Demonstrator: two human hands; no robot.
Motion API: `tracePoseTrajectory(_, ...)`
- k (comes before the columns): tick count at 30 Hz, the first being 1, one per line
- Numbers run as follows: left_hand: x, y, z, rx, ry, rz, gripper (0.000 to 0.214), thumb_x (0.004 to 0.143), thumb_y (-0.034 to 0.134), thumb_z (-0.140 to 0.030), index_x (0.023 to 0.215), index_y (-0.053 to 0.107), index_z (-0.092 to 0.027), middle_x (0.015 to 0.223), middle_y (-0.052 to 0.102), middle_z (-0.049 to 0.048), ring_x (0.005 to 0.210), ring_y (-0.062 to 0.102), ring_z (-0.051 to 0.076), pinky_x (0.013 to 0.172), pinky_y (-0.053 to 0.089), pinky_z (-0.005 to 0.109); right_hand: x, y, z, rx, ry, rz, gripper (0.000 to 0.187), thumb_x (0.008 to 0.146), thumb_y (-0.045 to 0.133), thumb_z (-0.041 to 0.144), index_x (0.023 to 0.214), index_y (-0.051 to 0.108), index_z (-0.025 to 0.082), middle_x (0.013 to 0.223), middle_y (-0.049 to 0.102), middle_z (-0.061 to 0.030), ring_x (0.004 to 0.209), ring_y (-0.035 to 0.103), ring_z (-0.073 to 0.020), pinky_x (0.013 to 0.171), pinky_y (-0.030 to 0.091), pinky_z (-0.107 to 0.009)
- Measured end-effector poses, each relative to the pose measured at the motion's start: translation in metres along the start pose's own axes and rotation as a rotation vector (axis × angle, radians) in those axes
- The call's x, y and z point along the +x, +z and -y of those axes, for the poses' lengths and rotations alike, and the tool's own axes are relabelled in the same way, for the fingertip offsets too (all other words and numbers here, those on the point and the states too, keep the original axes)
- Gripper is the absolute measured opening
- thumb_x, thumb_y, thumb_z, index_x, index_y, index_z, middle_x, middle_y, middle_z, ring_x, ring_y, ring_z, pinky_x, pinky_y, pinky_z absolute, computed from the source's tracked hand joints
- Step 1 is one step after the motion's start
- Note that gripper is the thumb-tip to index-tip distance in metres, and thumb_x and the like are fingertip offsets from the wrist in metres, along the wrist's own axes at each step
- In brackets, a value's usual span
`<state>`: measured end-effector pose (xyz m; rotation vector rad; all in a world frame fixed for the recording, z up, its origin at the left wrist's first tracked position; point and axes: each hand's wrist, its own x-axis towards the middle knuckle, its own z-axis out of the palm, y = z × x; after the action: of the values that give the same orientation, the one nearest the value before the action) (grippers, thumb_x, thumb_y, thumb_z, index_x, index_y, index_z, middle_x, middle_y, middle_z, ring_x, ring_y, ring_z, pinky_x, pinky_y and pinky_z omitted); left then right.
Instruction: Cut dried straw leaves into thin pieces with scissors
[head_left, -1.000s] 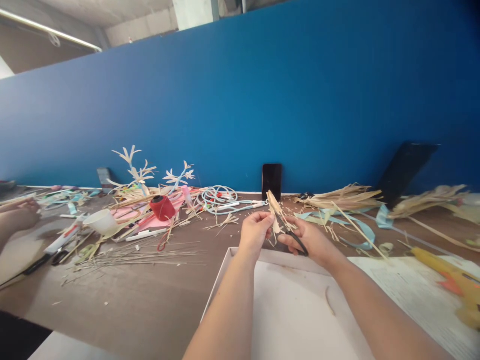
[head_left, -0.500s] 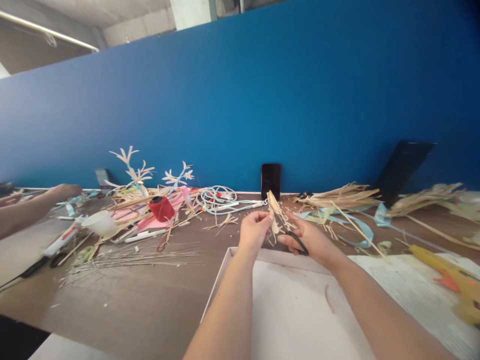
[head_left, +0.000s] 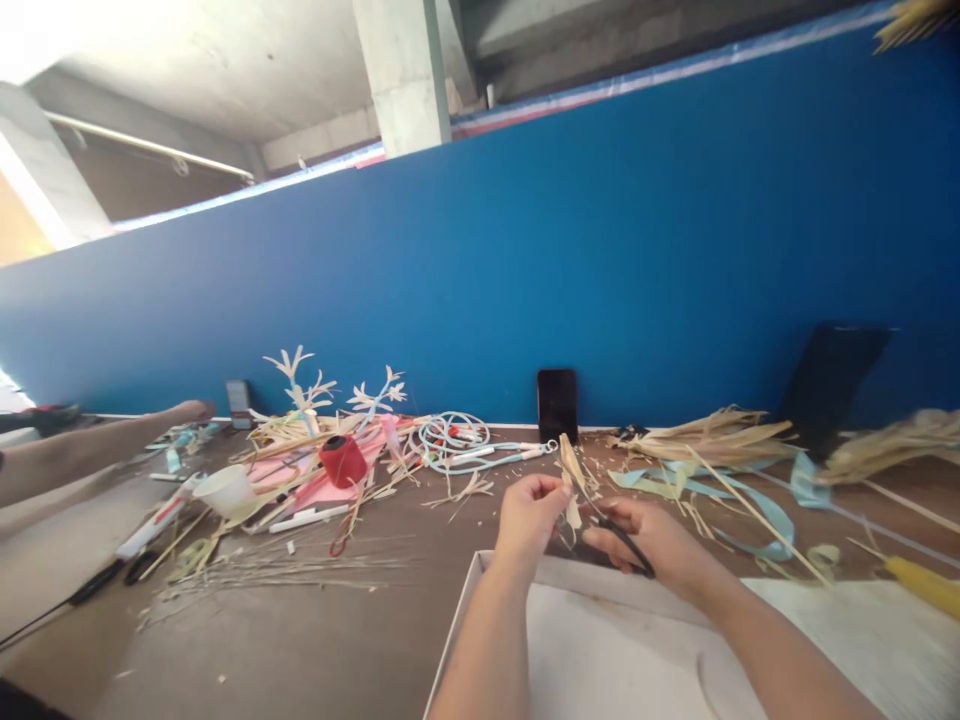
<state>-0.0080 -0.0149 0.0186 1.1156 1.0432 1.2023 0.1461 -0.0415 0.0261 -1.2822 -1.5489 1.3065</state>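
Note:
My left hand [head_left: 534,515] pinches a pale, dry strip of husk-like material [head_left: 571,468] between thumb and fingers, its tip pointing up and away. Close beside it on the right, my right hand [head_left: 649,540] is closed on a pair of scissors [head_left: 628,543] with black handles. The scissor blades reach up to the left against the husk strip; I cannot make out whether they are apart. Both hands are above the far rim of a shallow white box [head_left: 630,640], which my forearms cross.
A black phone [head_left: 557,404] leans on the blue partition [head_left: 480,250]. To the left are a red thread spool [head_left: 343,461], a white cup [head_left: 226,491] and pale flower stems [head_left: 300,390]. Dry husks [head_left: 705,435] and a yellow glue gun [head_left: 926,585] are right. Another person's arm [head_left: 97,455] reaches in far left.
The camera view has tilted up, so the table and my hands appear lower and slightly further right. My hands still hold the husk strip and scissors together.

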Motion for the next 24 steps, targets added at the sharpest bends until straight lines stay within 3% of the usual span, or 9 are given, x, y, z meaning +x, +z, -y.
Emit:
tracePoseTrajectory(3,0.000,-0.001,0.001,0.022,0.008,-0.002,0.032,0.063,0.066,-0.042,0.074,0.060,-0.013,0.053,0.048,-0.0032,0.041,0.036,0.004,0.039,0.028,0.018,-0.002,-0.001,0.003,-0.068,-0.005,-0.003,0.032,0.064,0.069,0.042,0.076,0.064,0.013,0.046,0.047,0.0043,0.044,0.040,-0.0087,0.045,0.032,-0.022)
tracePoseTrajectory(13,-0.003,-0.001,-0.001,0.036,0.083,-0.008,0.022,0.064,0.064,-0.035,0.072,0.061,-0.014,0.059,0.055,-0.0018,0.050,0.045,0.006,0.051,0.036,0.019,-0.004,-0.006,0.001,-0.079,-0.053,-0.001,0.039,0.061,0.070,0.049,0.078,0.068,0.014,0.048,0.048,0.0034,0.047,0.041,-0.0100,0.048,0.034,-0.024)
tracePoseTrajectory(24,-0.008,0.000,-0.010,0.069,0.061,-0.012,0.022,0.066,0.064,-0.034,0.071,0.059,-0.014,0.053,0.050,-0.0035,0.044,0.040,0.005,0.045,0.031,0.018,-0.003,-0.010,-0.002,-0.117,-0.112,0.020,0.037,0.067,0.065,0.051,0.074,0.066,0.014,0.045,0.046,0.0036,0.046,0.039,-0.0100,0.047,0.031,-0.024)
